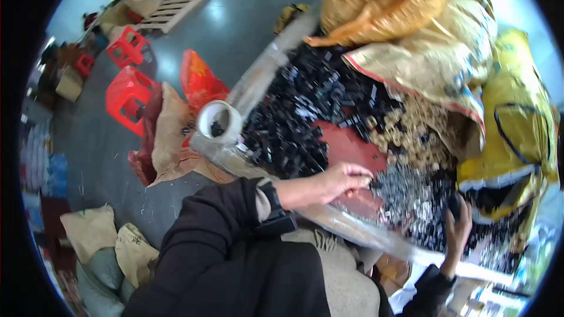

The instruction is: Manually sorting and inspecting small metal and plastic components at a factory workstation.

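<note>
Working over the dark-red tabletop probably goes best with its bare patch left free between the heaps. Black plastic parts cover its far left; silvery metal pieces lie just right of the left hand, with tan rings beyond them, so short reaches should avoid mixing piles. The right hand grasps a rounded black piece at the right end; a light, steady hold seems enough. The left hand pinches a small piece between thumb and fingers, beside the silvery heap; blur hides its kind, so a precise fingertip grip looks wise.
</note>
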### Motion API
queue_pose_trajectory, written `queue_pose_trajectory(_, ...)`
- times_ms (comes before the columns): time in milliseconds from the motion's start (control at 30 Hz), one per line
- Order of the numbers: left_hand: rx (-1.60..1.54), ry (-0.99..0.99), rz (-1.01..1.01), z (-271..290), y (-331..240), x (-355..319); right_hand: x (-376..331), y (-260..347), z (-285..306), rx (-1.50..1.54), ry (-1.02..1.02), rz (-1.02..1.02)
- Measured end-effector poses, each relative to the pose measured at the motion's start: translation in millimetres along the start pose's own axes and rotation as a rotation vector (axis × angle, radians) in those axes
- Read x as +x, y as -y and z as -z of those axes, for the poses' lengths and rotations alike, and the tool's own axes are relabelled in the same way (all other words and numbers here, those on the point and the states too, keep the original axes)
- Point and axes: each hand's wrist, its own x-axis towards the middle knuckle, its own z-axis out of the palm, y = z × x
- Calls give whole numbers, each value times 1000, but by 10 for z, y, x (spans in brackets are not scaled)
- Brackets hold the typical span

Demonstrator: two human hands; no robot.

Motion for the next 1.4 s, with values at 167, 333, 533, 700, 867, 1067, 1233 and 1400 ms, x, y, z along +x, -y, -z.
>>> queue_pose_trajectory(167, 103, 42, -17, -129, -154, -128, 129, 916, -393, 402, 256, 153)
queue_pose_trajectory(333, 265, 76, -27, -60, -131, -82, 115, 1111, -754, 433, 321, 263)
queue_pose_trajectory(533, 440, 32, 29, -91, -95, 29, 133, 950, -874, 542, 390, 215)
queue_pose_trajectory(700, 525, 40, 26, -139, -50, 163, 129, 835, -936, 642, 448, 114)
queue_pose_trajectory(867, 482, 38, 144, -223, -114, 218, -3, 831, -1061, 829, 389, -18)
queue_pose_trajectory(1067, 358, 24, 244, -232, -82, 143, -139, 919, -1058, 817, 342, -66)
queue_pose_trajectory(1233, 226, 116, 22, -244, 70, -19, -244, 1056, -989, 835, 341, -113)
queue_pose_trajectory(1400, 244, 147, -13, -234, 51, -96, -318, 1025, -987, 808, 265, 43)
